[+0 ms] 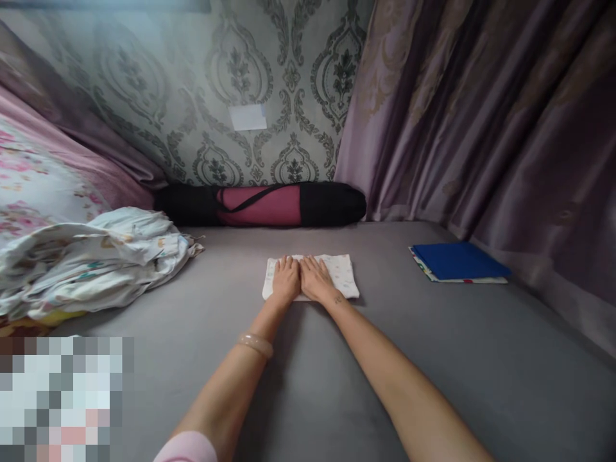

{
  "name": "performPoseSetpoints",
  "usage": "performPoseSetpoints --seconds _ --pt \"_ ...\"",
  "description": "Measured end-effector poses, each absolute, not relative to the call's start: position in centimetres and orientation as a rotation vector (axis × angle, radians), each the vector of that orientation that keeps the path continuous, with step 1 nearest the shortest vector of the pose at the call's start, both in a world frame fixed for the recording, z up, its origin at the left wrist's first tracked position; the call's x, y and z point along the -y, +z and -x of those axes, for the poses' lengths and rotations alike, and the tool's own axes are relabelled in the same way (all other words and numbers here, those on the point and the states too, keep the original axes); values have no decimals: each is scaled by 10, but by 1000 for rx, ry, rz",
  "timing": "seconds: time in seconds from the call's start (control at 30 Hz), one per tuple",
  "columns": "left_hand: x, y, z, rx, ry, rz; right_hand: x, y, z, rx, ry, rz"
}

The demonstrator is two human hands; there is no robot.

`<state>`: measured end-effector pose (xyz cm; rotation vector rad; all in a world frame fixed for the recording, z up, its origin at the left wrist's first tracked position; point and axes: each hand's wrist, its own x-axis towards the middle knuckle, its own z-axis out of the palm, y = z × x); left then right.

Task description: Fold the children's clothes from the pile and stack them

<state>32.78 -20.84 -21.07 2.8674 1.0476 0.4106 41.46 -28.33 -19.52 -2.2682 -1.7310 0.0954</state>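
A small white cloth (342, 274) with a faint print lies folded into a flat rectangle on the grey sheet (202, 359). My left hand (287, 280) rests flat on its left half, fingers stretched away from me. Beside it, almost touching, my right hand (315, 277) lies palm down on the middle of the cloth, its fingers also stretched out. Neither hand grips anything. Part of the cloth is hidden beneath the two hands.
A blue folded item (459, 260) lies on a patterned one at the right, near the purple curtain (481, 128). Crumpled white fabric (120, 263) is heaped at the left. A long black and pink bag (264, 206) lies along the wallpapered wall.
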Motion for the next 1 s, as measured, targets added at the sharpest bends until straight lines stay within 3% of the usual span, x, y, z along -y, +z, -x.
performPoseSetpoints --seconds 0.7,1.0 --pt "196 -227 -302 -1303 310 -2731 300 -213 -436 1356 40 2544" --pt "199 -222 -299 -1342 283 -2647 325 -214 -461 1395 -38 2431"
